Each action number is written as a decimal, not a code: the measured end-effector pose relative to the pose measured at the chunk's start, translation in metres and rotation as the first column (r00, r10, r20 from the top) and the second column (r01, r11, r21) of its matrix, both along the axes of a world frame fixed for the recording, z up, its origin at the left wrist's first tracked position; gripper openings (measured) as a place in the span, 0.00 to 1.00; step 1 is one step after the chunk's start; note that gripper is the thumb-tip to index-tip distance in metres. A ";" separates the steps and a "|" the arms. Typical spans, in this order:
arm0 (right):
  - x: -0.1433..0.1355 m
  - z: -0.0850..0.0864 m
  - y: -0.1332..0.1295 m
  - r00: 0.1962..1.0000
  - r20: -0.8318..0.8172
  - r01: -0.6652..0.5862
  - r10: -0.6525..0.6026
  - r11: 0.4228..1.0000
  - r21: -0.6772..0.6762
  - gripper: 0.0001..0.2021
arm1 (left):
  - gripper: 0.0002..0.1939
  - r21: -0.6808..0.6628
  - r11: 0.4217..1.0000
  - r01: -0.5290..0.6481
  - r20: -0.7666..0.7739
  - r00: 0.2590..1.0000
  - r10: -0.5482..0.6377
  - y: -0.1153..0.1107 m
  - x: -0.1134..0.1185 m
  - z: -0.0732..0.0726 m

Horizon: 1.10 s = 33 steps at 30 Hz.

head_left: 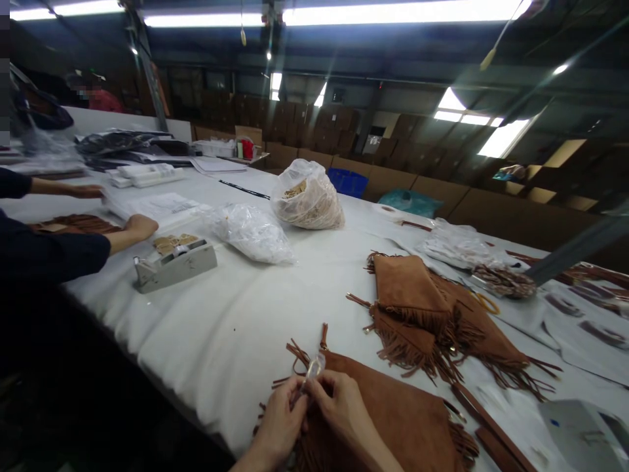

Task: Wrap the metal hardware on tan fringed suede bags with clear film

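My left hand (280,419) and my right hand (346,403) meet over a brown fringed suede bag (393,400) at the table's front edge. Between their closed fingertips is a small piece in clear plastic wrap (316,366), with a goldish glint inside; its exact kind is too small to tell. The bag lies flat beneath both hands, its fringe spreading left and right and a thin tassel pointing away from me. Just beyond it, more brown fringed suede bags (410,285) lie in an overlapping pile. Brown straps (491,426) rest to the right.
At left, a co-worker's hands (140,228) are by another brown fringed piece (78,224). A grey tape dispenser (177,265), a clear plastic bag (253,233) and a filled whitish bag (314,206) stand across the table. Yellow-handled scissors (486,303) and a slanted post (580,249) are at right.
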State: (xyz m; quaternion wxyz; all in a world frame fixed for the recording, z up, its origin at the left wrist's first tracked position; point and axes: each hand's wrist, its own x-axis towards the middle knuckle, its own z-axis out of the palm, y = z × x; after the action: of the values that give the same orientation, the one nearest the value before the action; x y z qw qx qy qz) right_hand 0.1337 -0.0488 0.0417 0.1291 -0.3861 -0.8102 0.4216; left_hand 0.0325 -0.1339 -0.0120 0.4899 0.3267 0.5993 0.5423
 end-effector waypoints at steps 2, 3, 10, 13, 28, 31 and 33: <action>-0.001 -0.003 0.003 0.999 0.039 0.026 -0.028 0.999 0.039 0.16 | 0.18 0.006 1.000 0.000 -0.005 1.000 0.000 0.000 0.000 0.000; -0.001 -0.003 0.004 0.998 0.058 0.032 -0.035 0.998 0.054 0.16 | 0.18 0.012 1.000 -0.001 -0.006 1.000 0.001 0.000 0.000 0.000; -0.005 -0.008 0.010 0.983 0.161 0.081 -0.094 0.993 0.086 0.17 | 0.15 0.017 1.000 0.003 0.002 1.000 -0.003 0.003 0.000 -0.012; -0.007 -0.011 0.011 0.970 0.200 0.126 -0.139 0.989 0.077 0.16 | 0.13 -0.004 0.999 -0.045 -0.035 0.998 0.045 0.002 0.002 -0.009; -0.002 -0.024 0.017 0.991 -0.006 0.127 -0.131 0.968 -0.215 0.15 | 0.20 -0.092 0.979 -0.183 -0.026 0.983 0.182 0.021 -0.001 -0.016; 0.001 -0.022 0.016 0.987 -0.073 0.098 -0.145 0.890 -0.445 0.13 | 0.21 -0.123 0.978 -0.167 0.176 0.966 0.187 0.025 -0.001 -0.013; 0.002 -0.019 0.014 0.965 -0.114 0.149 -0.237 0.849 -0.508 0.10 | 0.18 -0.131 0.977 -0.171 0.284 0.937 0.202 0.027 -0.001 -0.008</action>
State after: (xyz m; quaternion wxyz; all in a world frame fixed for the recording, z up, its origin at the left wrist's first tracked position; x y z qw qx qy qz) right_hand 0.1355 -0.0345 0.0229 0.1374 -0.4479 -0.6178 0.6315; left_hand 0.0313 -0.1065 -0.0202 0.5370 0.1574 0.5749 0.5969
